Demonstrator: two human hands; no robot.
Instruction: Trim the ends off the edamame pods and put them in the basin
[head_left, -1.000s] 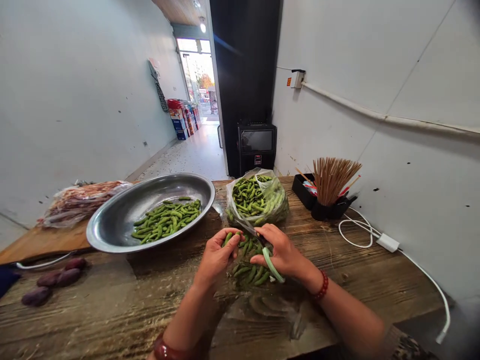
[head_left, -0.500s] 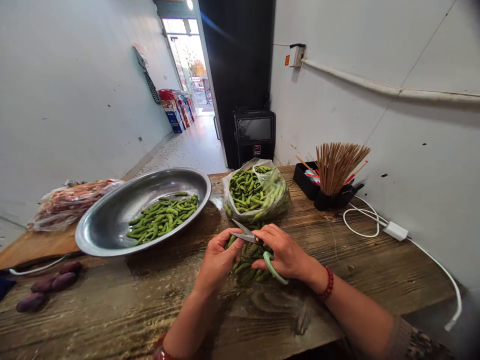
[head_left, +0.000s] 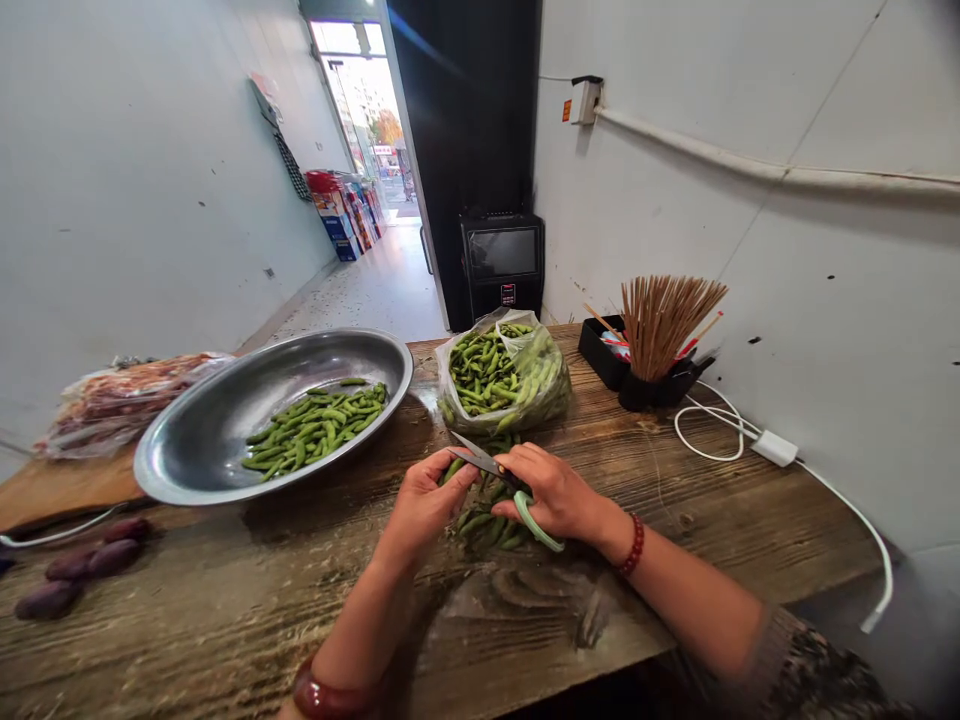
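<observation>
On the wooden table [head_left: 187, 630], loose green pods [head_left: 480, 524] lie between the two hands. The left hand's [head_left: 424, 502] fingers pinch a single pod [head_left: 452, 470], partly hidden; the right hand's [head_left: 553, 492] fingers grip the scissors [head_left: 491, 465], blades slightly parted near that pod. The step in hand looks like trimming it; closing the blades seems to call for a steady pinch, fingertips clear. Beyond, a metal basin [head_left: 214, 425] holds more pods, left of a filled plastic bag [head_left: 553, 392].
</observation>
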